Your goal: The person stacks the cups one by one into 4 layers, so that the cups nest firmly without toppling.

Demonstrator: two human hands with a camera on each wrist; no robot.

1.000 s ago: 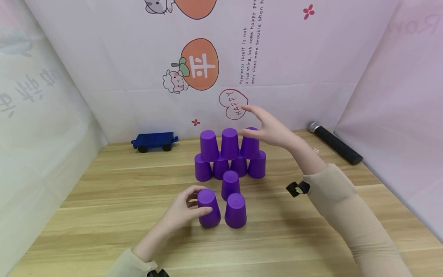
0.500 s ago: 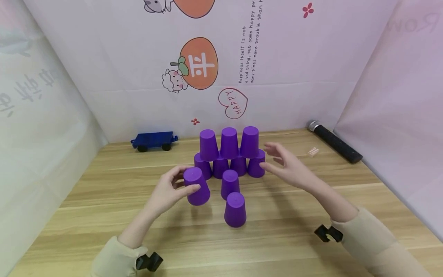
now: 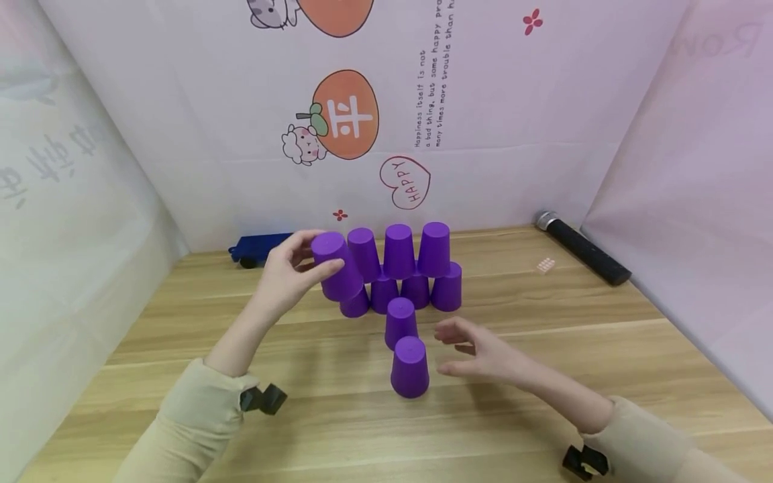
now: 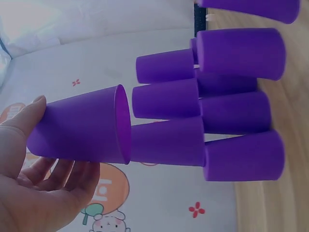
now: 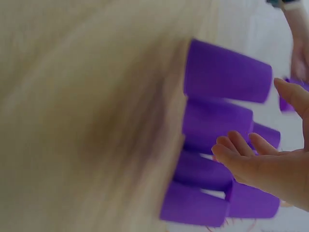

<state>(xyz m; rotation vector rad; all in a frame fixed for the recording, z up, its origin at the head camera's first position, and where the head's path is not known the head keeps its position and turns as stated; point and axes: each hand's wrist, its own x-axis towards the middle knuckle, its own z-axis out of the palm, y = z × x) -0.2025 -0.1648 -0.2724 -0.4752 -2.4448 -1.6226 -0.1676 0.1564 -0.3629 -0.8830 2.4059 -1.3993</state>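
My left hand (image 3: 282,274) grips a purple plastic cup (image 3: 335,268), mouth down and slightly tilted, raised in front of the left end of the stack. In the left wrist view, thumb and fingers hold the cup (image 4: 82,126) near its base, its rim overlapping a stacked cup. The stack has a bottom row of several upside-down cups (image 3: 447,287) and three more (image 3: 399,252) on top. Two single cups stand in front, one nearer (image 3: 410,370) and one behind it (image 3: 400,322). My right hand (image 3: 486,354) holds nothing, fingers loosely bent, just right of the nearer cup.
At the back left, a blue toy wagon (image 3: 258,249) is partly hidden by my left hand. A black microphone (image 3: 582,249) lies at the back right, with a small pale dotted piece (image 3: 545,265) beside it. A printed white cloth (image 3: 483,168) hangs behind the wooden table.
My left hand has lifted its cup off the table and carried it up and back to the stack's left end. My right hand has come down from the stack top toward the front cups.
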